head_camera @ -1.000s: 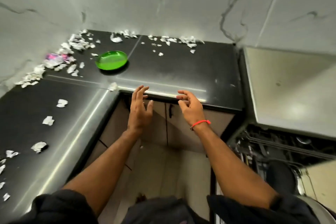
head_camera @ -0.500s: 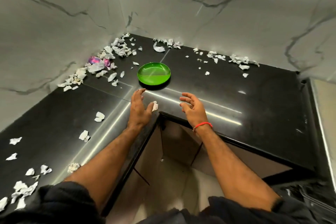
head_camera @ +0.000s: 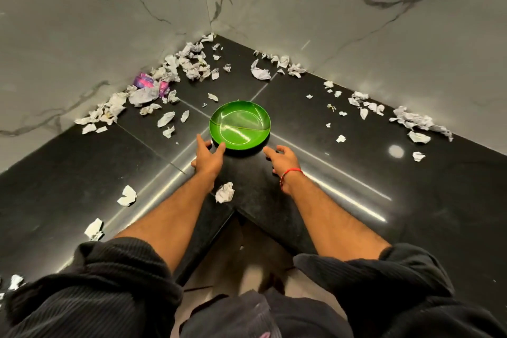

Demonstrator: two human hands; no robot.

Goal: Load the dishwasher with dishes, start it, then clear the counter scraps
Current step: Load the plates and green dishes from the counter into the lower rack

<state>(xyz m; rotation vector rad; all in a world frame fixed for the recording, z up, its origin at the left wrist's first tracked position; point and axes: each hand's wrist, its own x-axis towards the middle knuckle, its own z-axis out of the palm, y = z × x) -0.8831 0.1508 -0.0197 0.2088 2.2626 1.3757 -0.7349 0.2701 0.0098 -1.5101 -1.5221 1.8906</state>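
Along the left wall your paper scraps [head_camera: 189,63] lay heaped into the corner of the black counter [head_camera: 356,173], with a purple wrapper [head_camera: 144,81] among them, likely pushed back there to free the working edge. Your left hand [head_camera: 208,158] reached forward with fingers spread and nearly straight, its thumb and forefinger touching the near rim of the green plate [head_camera: 240,126]; it gripped nothing yet. One crumpled scrap [head_camera: 225,192] sat just beside that forearm. The plate rested flat at the inner corner of the counter, round, shallow, glossy translucent green, apparently clean and empty. Your right hand [head_camera: 281,158], with its red wrist thread [head_camera: 292,171], hovered just beside the plate's right edge, fingers loosely curled around nothing, seemingly poised for a two-handed lift toward the dishwasher.
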